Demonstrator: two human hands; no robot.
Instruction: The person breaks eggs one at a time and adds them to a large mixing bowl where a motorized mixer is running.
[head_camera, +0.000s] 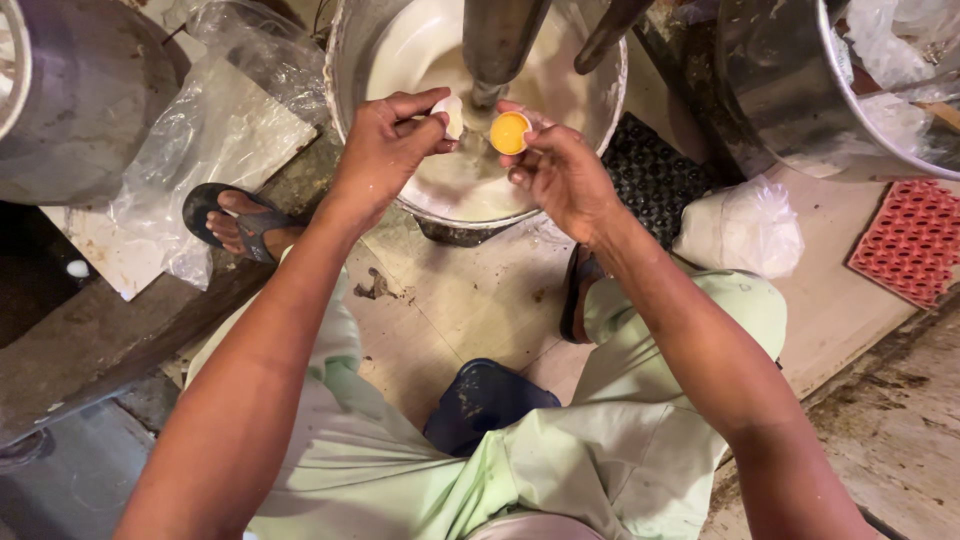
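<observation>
My left hand (385, 145) pinches an empty white eggshell half (451, 114). My right hand (562, 172) holds the other shell half with a yellow yolk (509, 132) sitting in it. Both hands are over the near rim of a large steel mixing bowl (345, 70) filled with pale creamy batter (420, 50). A metal mixer shaft (497, 40) drops into the bowl just behind the shells.
A second steel bowl (770, 90) stands at the right, a dark metal drum (80, 110) at the left. On the floor lie a white plastic bag (740, 228), clear plastic sheeting (210, 130), a red egg tray (912, 240) and a black mat (655, 180). A blue stool (480, 400) shows between my knees.
</observation>
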